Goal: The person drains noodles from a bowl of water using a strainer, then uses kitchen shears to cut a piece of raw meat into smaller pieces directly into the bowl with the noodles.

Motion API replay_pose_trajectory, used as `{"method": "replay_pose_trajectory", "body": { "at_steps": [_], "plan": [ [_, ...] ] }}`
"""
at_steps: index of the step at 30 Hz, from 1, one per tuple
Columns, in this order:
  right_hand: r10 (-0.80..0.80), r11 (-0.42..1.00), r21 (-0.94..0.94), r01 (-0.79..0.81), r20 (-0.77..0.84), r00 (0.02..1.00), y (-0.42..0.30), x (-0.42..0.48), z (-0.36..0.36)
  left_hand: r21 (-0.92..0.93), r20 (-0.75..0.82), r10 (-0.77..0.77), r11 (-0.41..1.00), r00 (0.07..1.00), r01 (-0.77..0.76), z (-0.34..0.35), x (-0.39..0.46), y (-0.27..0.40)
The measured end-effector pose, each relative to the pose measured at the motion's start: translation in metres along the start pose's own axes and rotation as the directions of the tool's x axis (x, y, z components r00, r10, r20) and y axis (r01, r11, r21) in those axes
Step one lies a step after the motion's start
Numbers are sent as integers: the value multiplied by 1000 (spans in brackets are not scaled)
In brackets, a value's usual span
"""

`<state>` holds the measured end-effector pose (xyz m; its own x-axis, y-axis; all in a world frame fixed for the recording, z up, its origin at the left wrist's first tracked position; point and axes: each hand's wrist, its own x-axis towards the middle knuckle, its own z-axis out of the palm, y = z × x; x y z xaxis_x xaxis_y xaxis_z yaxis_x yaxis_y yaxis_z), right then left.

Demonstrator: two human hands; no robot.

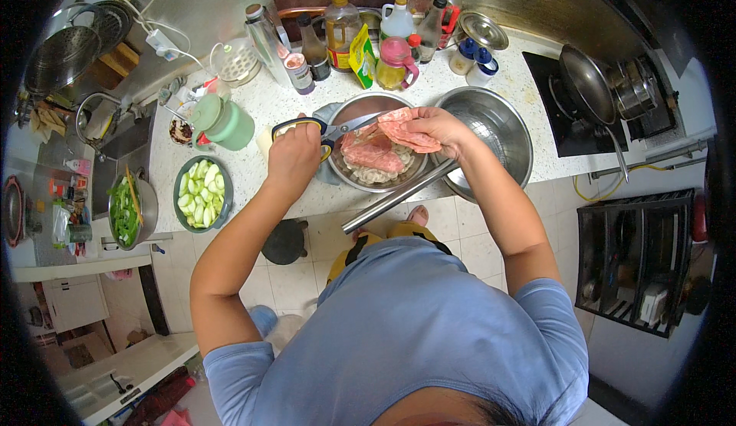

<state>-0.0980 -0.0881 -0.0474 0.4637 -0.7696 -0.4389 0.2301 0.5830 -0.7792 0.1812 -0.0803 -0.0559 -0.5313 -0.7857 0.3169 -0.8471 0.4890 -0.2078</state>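
My left hand (295,151) grips the dark blue and yellow handles of kitchen scissors (345,128). The blades point right, towards a piece of pink raw meat (402,131) that my right hand (440,132) holds above a steel bowl (352,181). Whether the blade tips touch this piece I cannot tell, as they are partly hidden by it. In the bowl, more pink meat (374,155) lies on pale sliced pieces (379,173). Right of it stands a larger steel pot (512,118), with a long metal handle (379,206) reaching past the counter's front edge.
At the left are a bowl of cut green vegetable (201,193), a lidded green jug (227,124) and a pot of chopped greens (123,213). Bottles (343,29) and a pink-lidded jug (394,69) line the back. A wok (586,86) sits on the right hob.
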Motion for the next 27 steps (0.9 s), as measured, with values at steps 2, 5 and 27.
{"method": "replay_pose_trajectory", "body": {
  "at_steps": [2, 5, 27],
  "plan": [
    [-7, 1000, -6, 7, -4, 1000, 1, 2, -3, -17, 41, -1, 1000, 999, 2, 4, -2, -1],
    [4, 997, -82, -10, -70, 998, -3, -2, 3, -10, -111, 69, 997, 991, -71, 1, 2, -1],
    [-32, 977, -214, -4, -166, 986, 5, 27, -5, -55, -98, -6, 998, 995, 1, 7, 9, 11]
  ]
}}
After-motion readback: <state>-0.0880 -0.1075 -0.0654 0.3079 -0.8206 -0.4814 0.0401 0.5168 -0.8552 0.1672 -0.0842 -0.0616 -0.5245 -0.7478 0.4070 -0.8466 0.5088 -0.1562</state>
